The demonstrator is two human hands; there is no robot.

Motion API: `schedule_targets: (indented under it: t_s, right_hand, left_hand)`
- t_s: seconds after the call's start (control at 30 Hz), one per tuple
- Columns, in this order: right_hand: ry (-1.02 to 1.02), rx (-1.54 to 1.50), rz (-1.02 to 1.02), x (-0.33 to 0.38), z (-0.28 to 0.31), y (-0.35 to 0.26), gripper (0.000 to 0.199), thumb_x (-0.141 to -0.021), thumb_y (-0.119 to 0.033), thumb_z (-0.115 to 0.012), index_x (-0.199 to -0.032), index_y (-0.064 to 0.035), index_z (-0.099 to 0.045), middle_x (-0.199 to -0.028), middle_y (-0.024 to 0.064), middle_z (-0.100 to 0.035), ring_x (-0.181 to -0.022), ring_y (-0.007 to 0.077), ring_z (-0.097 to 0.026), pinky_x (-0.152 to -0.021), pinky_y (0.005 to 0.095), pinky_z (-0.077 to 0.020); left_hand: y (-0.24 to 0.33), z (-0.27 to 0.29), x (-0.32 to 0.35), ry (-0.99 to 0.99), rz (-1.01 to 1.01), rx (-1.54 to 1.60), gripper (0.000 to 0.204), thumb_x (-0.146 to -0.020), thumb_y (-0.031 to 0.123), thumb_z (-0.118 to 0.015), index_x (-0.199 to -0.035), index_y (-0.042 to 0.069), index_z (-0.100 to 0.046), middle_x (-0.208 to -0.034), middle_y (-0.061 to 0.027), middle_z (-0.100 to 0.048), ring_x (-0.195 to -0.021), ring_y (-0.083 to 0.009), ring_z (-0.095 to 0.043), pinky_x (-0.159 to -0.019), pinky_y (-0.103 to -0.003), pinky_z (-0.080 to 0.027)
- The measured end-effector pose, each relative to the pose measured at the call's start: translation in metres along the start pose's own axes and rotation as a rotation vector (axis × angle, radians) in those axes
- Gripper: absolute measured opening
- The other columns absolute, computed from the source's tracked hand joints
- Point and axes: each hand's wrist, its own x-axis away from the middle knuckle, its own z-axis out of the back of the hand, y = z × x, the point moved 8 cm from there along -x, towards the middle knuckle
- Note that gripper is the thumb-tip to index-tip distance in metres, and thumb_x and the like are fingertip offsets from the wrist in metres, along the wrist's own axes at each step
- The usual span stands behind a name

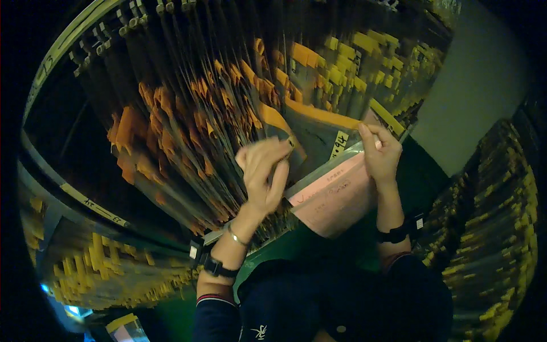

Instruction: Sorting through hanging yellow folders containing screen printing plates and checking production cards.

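Observation:
My right hand (pixel 383 153) is closed in a pinch at the right end of an orange-edged grey sheet (pixel 313 134), which hangs among many others. Beside that hand, a pink printed paper (pixel 336 199) in a clear sleeve slants down to the left, partly covered by my fingers. A pale handwritten label (pixel 339 143) is on the grey sheet. My left hand (pixel 264 174) is raised at the sheet's left side, slightly blurred. Its thumb stands apart from its bent fingers, and nothing shows between them. The fingertips are close to the hanging sheets.
Dark sheets with orange strips (pixel 134 128) hang tightly packed from metal hooks (pixel 134 21) on a curved rail. Yellow-tabbed sheets (pixel 364 43) hang at the far right. More yellow-tabbed racks (pixel 102 268) stand at the lower left and right. A grey panel (pixel 484 85) rises at the right.

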Motion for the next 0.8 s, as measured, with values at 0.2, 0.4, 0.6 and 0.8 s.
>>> schedule_targets:
  t_s: [0.2,0.4,0.6,0.8]
  right_hand:
    - [0.179,-0.051,-0.003,0.025,0.023,-0.005,0.016,-0.085,-0.013,-0.067,-0.088,0.0029,-0.067,-0.081,0.0033,-0.067,-0.074,0.0083,-0.059,-0.069,0.023,-0.0471]
    - [0.363,-0.088,0.009,0.027,0.047,-0.028,0.02,-0.09,-0.016,-0.062,-0.093,0.0029,-0.066,-0.092,0.0055,-0.066,-0.086,0.0089,-0.057,-0.079,0.0235,-0.0452]
    - [0.189,-0.509,-0.119,0.027,0.039,-0.071,0.046,-0.092,-0.012,-0.058,-0.132,-0.0007,-0.038,-0.096,0.0037,-0.06,-0.089,0.0088,-0.055,-0.082,0.022,-0.0429]
    - [-0.078,-0.355,-0.163,0.054,0.049,-0.078,0.055,-0.087,-0.005,-0.062,-0.134,0.0004,-0.035,-0.09,0.003,-0.058,-0.083,0.0085,-0.056,-0.077,0.0211,-0.0449]
  left_hand:
    - [0.018,-0.044,0.115,-0.132,0.741,1.02,0.067,-0.077,0.02,-0.073,-0.13,0.001,-0.037,-0.12,-0.0115,-0.052,-0.107,-0.0187,-0.05,-0.092,-0.033,-0.041]
    - [0.026,-0.039,0.125,-0.373,0.792,0.692,0.017,-0.083,0.013,-0.07,-0.089,-0.002,-0.065,-0.073,0.001,-0.062,-0.064,-0.0048,-0.054,-0.056,-0.022,-0.044]
    - [0.022,0.004,0.068,-0.014,0.688,0.755,0.016,-0.084,0.009,-0.068,-0.094,-0.004,-0.068,-0.083,-0.0034,-0.068,-0.071,-0.0059,-0.059,-0.063,-0.023,-0.049]
    - [0.02,0.018,0.045,0.086,0.705,0.916,0.019,-0.085,0.007,-0.067,-0.1,-0.005,-0.066,-0.097,-0.0088,-0.068,-0.083,-0.0103,-0.061,-0.074,-0.025,-0.05]
